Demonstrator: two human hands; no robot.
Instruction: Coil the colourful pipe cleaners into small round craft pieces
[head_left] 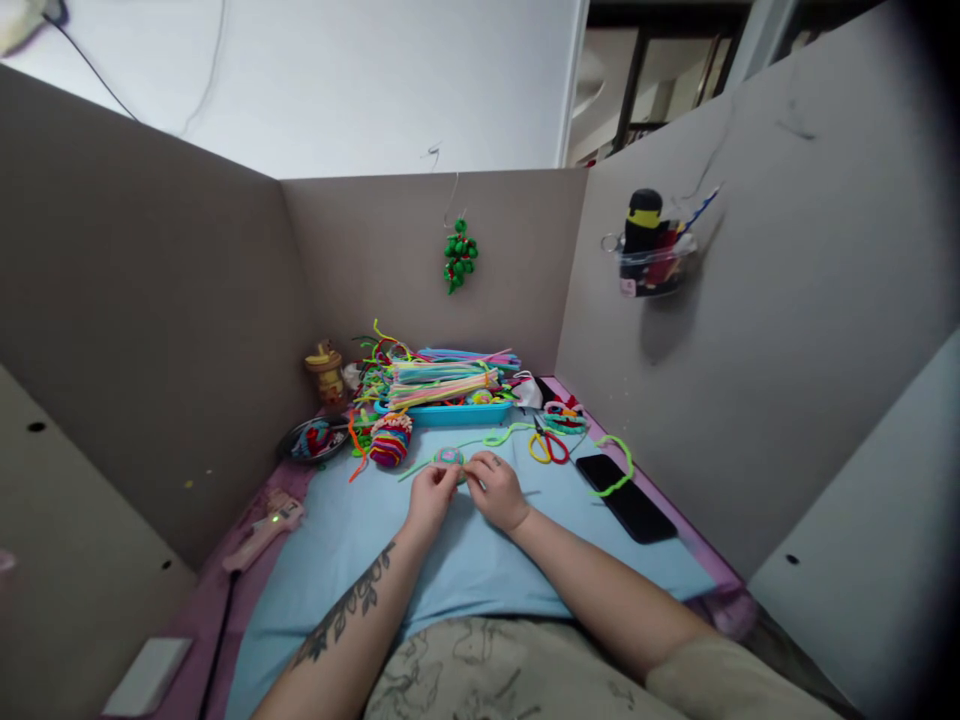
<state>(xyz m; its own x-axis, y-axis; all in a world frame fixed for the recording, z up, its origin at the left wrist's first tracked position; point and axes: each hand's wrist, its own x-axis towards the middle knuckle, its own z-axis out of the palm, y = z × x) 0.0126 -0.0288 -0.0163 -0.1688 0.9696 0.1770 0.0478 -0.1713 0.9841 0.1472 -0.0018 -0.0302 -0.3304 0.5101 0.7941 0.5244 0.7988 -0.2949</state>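
both hands sit together mid-counter on the light blue mat (360, 560), right over a little coiled disc (448, 456) made of green and pink pipe cleaner. the left hand (431, 497) has its fingertips pinched on the near edge of the disc, so it's clamped on that. the right hand (496, 490) is just beside it at 3 o'clock, fingers curled down against the mat by the disc, but i honestly can't tell if it's gripping anything or just resting. a pale green strand (499, 436) runs off the disc toward 1 o'clock. from the hands: the scissors (548, 446) with yellow and red handles lie at 2 o'clock, a dark phone (627, 498) at 3 o'clock with a green loop (616, 470) draped across its far end, and a striped wound ball (390, 441) near at 10 o'clock. past that at 12 o'clock there's a teal tray (450, 414) piled with loose pipe cleaners, and a small dish (313, 440) off at 10 o'clock. a pink glue gun (262, 525) lies at 9 o'clock near the counter's edge. a green bunch (459, 256) hangs on the back wall, and a clear cup (654, 262) is stuck on the right-hand wall.
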